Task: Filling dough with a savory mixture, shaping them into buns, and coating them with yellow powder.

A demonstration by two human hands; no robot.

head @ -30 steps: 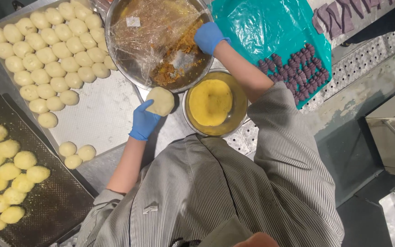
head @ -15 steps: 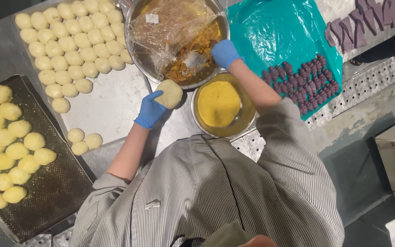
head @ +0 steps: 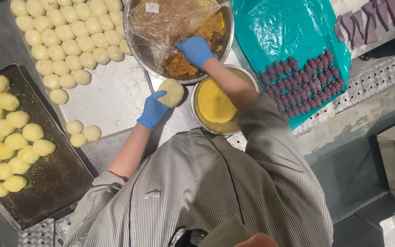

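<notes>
My left hand (head: 153, 111), in a blue glove, holds a flattened round of pale dough (head: 172, 92) over the metal worktop. My right hand (head: 195, 50), also blue-gloved, reaches into a large steel bowl (head: 136, 43) half covered with plastic film and rests on the orange-brown filling (head: 179, 68) inside it. A smaller steel bowl of yellow liquid (head: 213, 104) sits just below my right forearm.
Rows of pale dough balls (head: 65, 43) lie on the worktop at upper left, three loose ones (head: 82, 133) nearer me. A dark tray (head: 46, 180) at left carries yellow-coated balls (head: 10, 137). A teal plastic sheet (head: 293, 36) at right bears purple shaped pieces (head: 300, 84).
My right hand has pushed deeper into the filling in the big bowl. My left hand keeps the dough round in place. The view has shifted slightly.
</notes>
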